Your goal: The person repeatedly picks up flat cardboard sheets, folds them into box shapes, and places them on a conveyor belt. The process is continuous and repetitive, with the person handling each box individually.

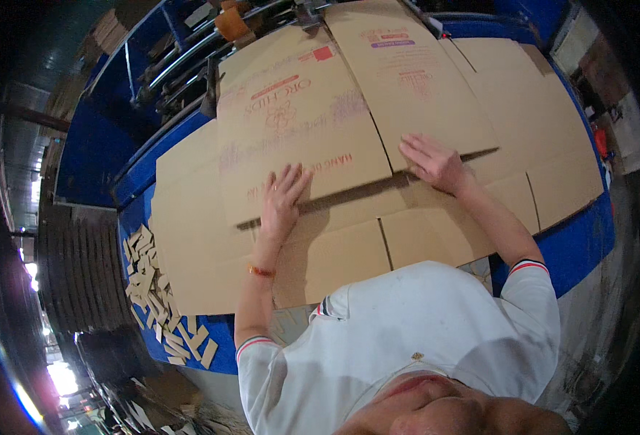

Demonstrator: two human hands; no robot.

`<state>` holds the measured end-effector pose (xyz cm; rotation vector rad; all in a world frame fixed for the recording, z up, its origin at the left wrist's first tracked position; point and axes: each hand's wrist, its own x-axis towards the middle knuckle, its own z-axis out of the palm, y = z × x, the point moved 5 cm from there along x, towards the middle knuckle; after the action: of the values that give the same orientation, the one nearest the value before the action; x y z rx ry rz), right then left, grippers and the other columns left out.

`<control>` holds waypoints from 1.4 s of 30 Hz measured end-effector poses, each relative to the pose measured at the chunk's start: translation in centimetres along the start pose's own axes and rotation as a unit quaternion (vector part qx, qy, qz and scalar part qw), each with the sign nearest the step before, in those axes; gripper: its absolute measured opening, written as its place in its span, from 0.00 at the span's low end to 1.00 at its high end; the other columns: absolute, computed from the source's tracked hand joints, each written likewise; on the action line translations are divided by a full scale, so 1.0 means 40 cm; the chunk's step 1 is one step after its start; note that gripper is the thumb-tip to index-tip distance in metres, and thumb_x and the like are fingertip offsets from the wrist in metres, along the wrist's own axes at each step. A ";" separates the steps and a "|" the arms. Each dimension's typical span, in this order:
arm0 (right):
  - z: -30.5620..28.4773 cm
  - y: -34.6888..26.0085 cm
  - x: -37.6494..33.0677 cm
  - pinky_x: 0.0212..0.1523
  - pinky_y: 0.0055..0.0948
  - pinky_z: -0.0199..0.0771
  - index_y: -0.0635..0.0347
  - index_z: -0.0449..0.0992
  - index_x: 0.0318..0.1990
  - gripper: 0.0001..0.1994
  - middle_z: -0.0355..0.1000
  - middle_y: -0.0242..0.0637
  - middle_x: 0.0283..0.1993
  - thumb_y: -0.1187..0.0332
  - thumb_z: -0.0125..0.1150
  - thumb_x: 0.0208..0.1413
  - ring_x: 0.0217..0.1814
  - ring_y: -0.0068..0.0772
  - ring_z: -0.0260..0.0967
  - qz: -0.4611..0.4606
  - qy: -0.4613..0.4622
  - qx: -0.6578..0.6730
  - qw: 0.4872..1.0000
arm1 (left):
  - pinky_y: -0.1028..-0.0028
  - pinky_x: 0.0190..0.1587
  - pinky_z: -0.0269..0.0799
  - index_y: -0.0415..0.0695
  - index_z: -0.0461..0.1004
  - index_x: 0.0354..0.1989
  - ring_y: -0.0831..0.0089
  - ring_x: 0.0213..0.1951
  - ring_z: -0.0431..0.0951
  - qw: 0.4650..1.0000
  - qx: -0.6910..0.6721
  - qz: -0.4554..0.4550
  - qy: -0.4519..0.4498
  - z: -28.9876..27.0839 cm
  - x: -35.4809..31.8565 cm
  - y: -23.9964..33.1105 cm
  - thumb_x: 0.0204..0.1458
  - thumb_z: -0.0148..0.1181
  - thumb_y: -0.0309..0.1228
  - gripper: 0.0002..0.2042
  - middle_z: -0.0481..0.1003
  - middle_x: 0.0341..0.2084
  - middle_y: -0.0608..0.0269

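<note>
A brown cardboard sheet [298,145] with red and purple print lies flat in front of me. A long slot splits its near part into two panels, and its near edge stands slightly raised, casting a dark shadow. Beneath it spreads a wider plain cardboard sheet [204,268] with creases and slots. My left hand [284,199] rests on the near edge of the left panel, fingers apart. On the right panel, close to its near edge, my right hand [432,165] lies with fingers stretched out. Neither hand grips anything visible.
The sheets lie on a blue machine table [581,235]. Along its far left side run metal rollers and bars [182,69]. Several small cardboard offcuts [150,283] are heaped at the left corner. Stacked cardboard [81,268] stands beyond, at the left.
</note>
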<state>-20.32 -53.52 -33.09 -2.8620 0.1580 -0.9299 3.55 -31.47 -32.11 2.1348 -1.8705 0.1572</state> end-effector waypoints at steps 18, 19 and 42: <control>-0.002 0.335 -0.023 0.68 0.41 0.49 0.59 0.69 0.56 0.19 0.56 0.45 0.67 0.61 0.47 0.61 0.71 0.50 0.47 0.243 -0.055 -0.153 0.956 | 0.60 0.59 0.59 0.47 0.66 0.58 0.60 0.61 0.62 0.779 0.455 -0.428 -0.051 -0.158 -0.354 -0.642 0.51 0.54 0.46 0.27 0.62 0.60 0.50; 0.005 0.324 -0.021 0.68 0.40 0.50 0.59 0.70 0.55 0.18 0.57 0.46 0.66 0.61 0.47 0.62 0.70 0.49 0.48 0.226 -0.059 -0.149 0.961 | 0.60 0.57 0.63 0.41 0.65 0.57 0.56 0.58 0.65 0.738 0.402 -0.541 0.029 -0.213 -0.526 -0.742 0.50 0.55 0.49 0.30 0.65 0.56 0.47; -0.211 0.216 -0.506 0.67 0.45 0.50 0.65 0.69 0.55 0.23 0.58 0.53 0.64 0.56 0.44 0.62 0.69 0.54 0.50 0.452 -0.028 -0.283 0.845 | 0.61 0.49 0.73 0.33 0.54 0.62 0.56 0.46 0.77 0.737 -0.480 -0.414 0.234 -0.728 -0.850 -0.572 0.54 0.55 0.48 0.36 0.73 0.46 0.40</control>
<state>-42.11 -59.97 -39.33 -2.6536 1.8401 -0.6267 24.33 11.85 -17.23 1.6707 -0.3726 -0.3654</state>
